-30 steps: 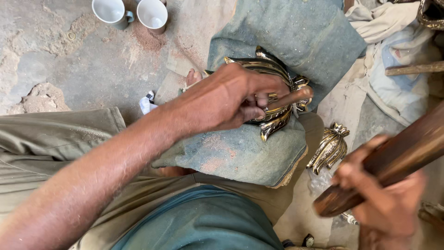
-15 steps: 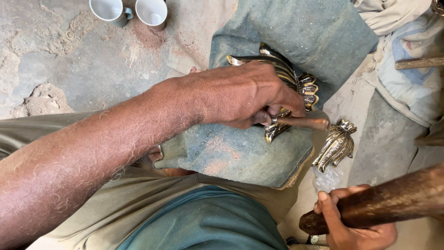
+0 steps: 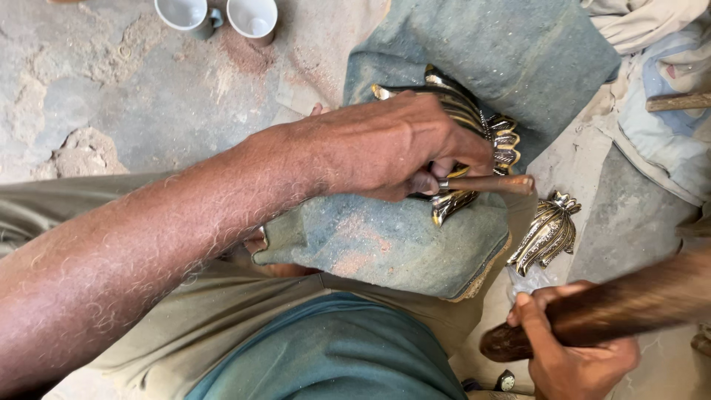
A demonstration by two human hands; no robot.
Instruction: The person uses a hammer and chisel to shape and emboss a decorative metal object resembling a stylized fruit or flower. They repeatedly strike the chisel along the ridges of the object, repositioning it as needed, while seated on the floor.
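Head view, left hand (image 3: 392, 144): grip clenched on a wooden-handled chisel (image 3: 485, 184), tip pressed to the brass ornament (image 3: 474, 141).
Ornament: on a grey-green cushion (image 3: 400, 237), near its right edge.
Right hand (image 3: 570, 348): grip wrapped round a wooden mallet (image 3: 615, 307), blurred, probably raised; open floor below.
Edges: second brass piece (image 3: 548, 231) just beyond cushion; two cups (image 3: 222, 15) well apart.

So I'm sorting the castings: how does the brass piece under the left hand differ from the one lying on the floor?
The brass piece on the cushion is mostly covered by the left hand, which holds a punch against it; the brass piece on the floor lies free, fully in view. The first rests on the blue-grey cushion, the second on bare concrete. Both are shiny, ribbed and leaf-like.
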